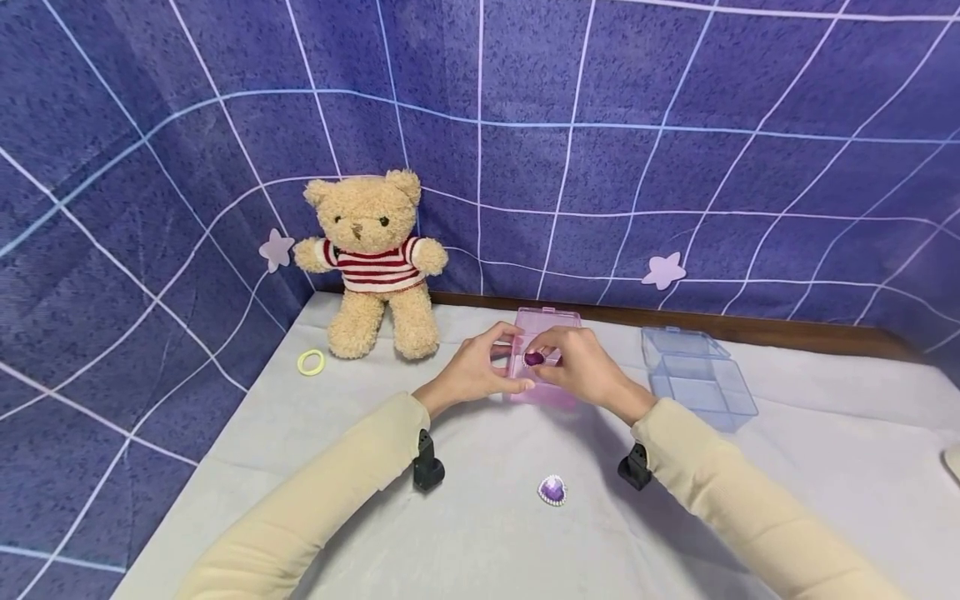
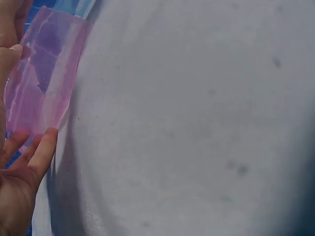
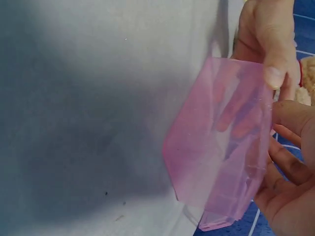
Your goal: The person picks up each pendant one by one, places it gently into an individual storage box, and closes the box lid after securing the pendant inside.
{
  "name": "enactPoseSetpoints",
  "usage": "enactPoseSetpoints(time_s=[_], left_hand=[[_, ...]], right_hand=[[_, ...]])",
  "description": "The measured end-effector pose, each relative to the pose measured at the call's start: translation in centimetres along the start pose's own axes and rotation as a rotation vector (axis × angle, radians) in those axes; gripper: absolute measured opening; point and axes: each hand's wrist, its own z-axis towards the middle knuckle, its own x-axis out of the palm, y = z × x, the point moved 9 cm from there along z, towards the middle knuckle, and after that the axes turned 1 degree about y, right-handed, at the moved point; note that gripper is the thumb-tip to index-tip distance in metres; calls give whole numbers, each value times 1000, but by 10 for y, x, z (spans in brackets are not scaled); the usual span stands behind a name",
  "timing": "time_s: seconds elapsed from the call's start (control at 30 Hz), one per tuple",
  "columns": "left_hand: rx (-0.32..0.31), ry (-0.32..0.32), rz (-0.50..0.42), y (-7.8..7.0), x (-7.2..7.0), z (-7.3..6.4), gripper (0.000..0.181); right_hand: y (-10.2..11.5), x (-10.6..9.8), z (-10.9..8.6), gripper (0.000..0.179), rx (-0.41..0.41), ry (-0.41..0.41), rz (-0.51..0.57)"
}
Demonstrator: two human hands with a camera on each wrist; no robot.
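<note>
A pink translucent box (image 1: 551,321) stands on the white cloth with its lid raised at the back. My left hand (image 1: 474,367) grips its left side, thumb at the near rim and fingers along the side wall. Between the thumb and fingers of my right hand (image 1: 581,362) is a dark purple gem (image 1: 533,358), pinched just over the box. In the right wrist view the left fingers show through the pink wall (image 3: 197,132), and the gem is hidden there. Nearer the front lies a heart-shaped purple gem (image 1: 552,491) with a pale beaded rim.
To the right sits an open blue translucent box (image 1: 701,387) with dividers. At the back left a teddy bear (image 1: 371,271) in a striped sweater leans by the curtain, with a yellow ring (image 1: 311,362) beside it. A pale object (image 1: 952,460) shows at the right edge.
</note>
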Motion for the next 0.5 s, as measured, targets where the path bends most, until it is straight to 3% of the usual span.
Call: enactPoseSetpoints(time_s=[0.5], left_hand=[[9,1,20,1,0,1,73]], right_hand=[[-9,24,13,11,-9,140,-69]])
